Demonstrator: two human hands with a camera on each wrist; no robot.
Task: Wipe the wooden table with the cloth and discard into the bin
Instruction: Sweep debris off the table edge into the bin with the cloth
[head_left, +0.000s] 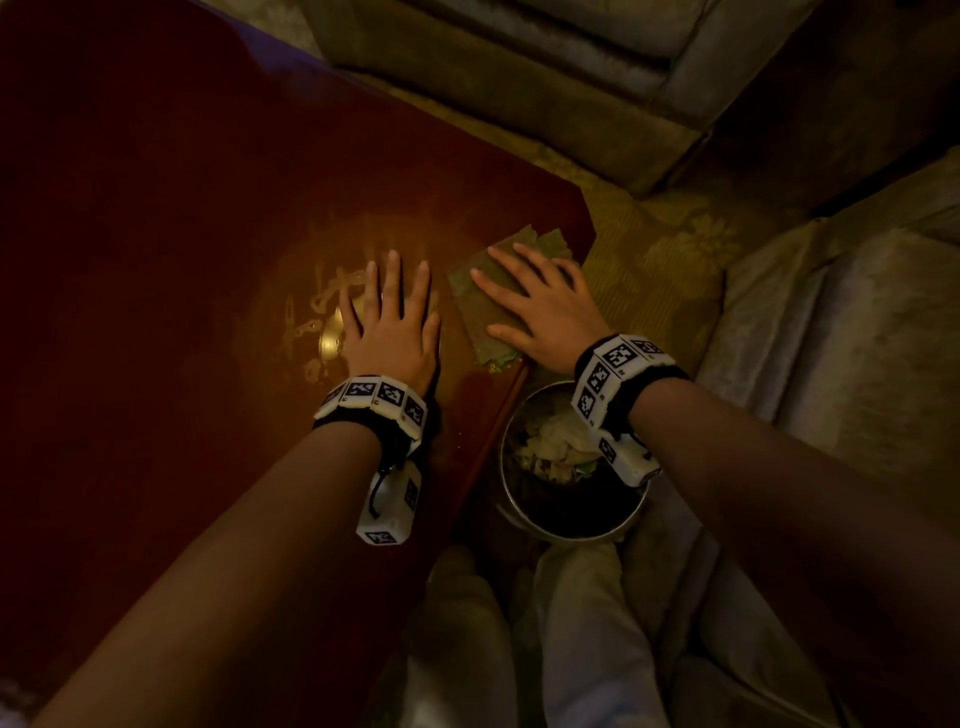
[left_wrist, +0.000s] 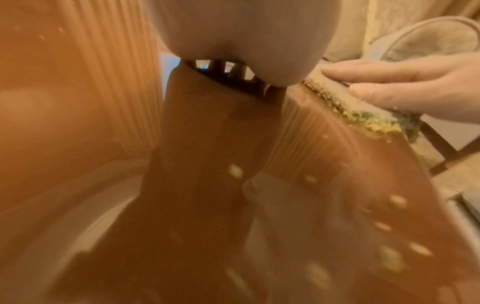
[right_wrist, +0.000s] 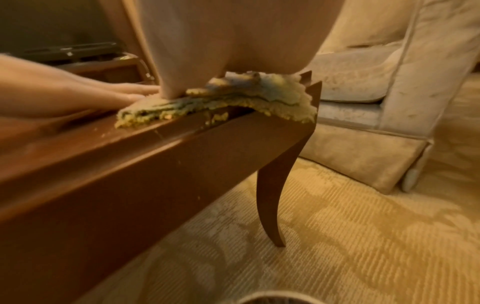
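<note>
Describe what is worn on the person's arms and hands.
Both hands, left hand and right hand, are bare, without gloves, and the forearms show no sleeves. Each wrist carries a black band ringed with white blocks bearing square black-and-white markers; a white marked box hangs under each wrist, the left one on a short black cord.

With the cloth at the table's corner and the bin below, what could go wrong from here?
1. The cloth overhangs the table edge with crumbs clinging there; a careless sweep may drop them on the carpet beside the bin, not in it.
2. Crumbs lie near the left hand, behind the cloth, and may be missed.
3. The right hand only presses flat, so the cloth could slip off the corner.
</note>
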